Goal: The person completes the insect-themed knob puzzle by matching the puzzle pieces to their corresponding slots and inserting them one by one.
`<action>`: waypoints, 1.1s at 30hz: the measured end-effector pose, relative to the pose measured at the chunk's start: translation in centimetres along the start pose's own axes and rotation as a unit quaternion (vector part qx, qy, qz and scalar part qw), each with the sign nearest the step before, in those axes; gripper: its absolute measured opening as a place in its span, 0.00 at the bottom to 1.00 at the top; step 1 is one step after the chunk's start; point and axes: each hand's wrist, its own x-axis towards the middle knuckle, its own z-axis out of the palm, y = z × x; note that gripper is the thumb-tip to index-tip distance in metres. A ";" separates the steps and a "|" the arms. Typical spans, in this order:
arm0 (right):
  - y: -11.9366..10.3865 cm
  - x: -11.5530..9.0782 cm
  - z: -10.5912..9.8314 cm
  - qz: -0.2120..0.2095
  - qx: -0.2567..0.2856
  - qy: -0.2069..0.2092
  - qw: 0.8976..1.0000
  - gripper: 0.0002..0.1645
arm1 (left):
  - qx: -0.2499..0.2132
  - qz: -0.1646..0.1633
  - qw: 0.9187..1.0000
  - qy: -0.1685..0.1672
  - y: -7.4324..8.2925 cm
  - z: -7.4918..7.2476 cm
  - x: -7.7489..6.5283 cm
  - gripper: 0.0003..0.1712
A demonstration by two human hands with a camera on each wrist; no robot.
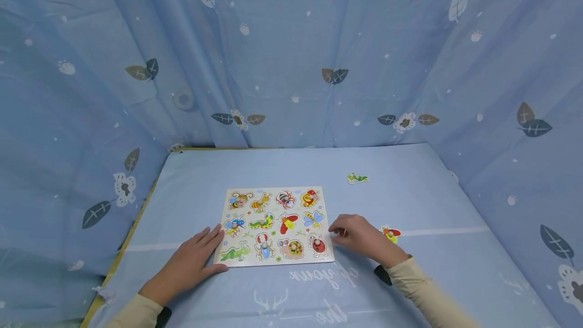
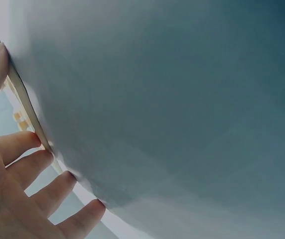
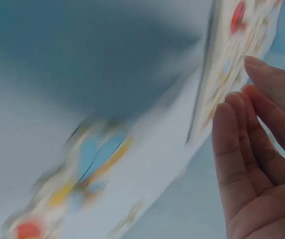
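Note:
A wooden insect puzzle board (image 1: 279, 262) lies flat in the middle, with rows of coloured bug shapes, several with round knobs. My left hand (image 1: 189, 262) lies at its left edge; in the left wrist view the spread fingers (image 2: 53, 194) touch the rim. Beside the right edge hovers my right hand (image 1: 357, 234), fingers bent loosely, with nothing visible between thumb and fingertips in the right wrist view. A red-and-yellow bug piece (image 1: 391, 234) lies next to the right wrist, partly hidden by it. Farther back is a green grasshopper piece (image 1: 357, 178).
A pale blue cloth (image 1: 291, 166) with white lettering covers the table. Blue patterned curtains (image 1: 291, 54) hang at the back and both sides. In the right wrist view, a blurred blue, yellow and red piece (image 3: 90, 164) lies near the hand.

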 end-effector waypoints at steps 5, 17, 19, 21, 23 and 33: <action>2.6 -2.2 -1.5 0.058 -0.045 0.020 0.997 0.09 | -0.003 -0.004 1.000 -0.003 0.0 0.0 0.0 0.54; 6.0 -5.2 -2.2 0.066 -0.053 0.023 0.996 0.08 | -0.012 -0.001 1.000 0.006 -0.4 0.3 0.1 0.53; 6.3 -5.3 -2.0 0.068 -0.048 0.023 0.996 0.08 | -0.015 -0.001 1.000 0.004 -0.4 0.4 0.1 0.53; 6.8 -5.5 -1.9 0.069 -0.031 0.028 0.997 0.08 | -0.016 -0.003 1.000 0.001 -0.4 0.5 0.1 0.53; 7.3 -5.7 -1.8 0.073 -0.009 0.034 0.997 0.08 | -0.017 -0.003 1.000 -0.001 -0.4 0.5 0.1 0.53; 8.6 -6.6 -1.6 0.058 0.050 0.049 0.996 0.08 | -0.017 -0.006 1.000 -0.001 -0.2 0.4 0.2 0.55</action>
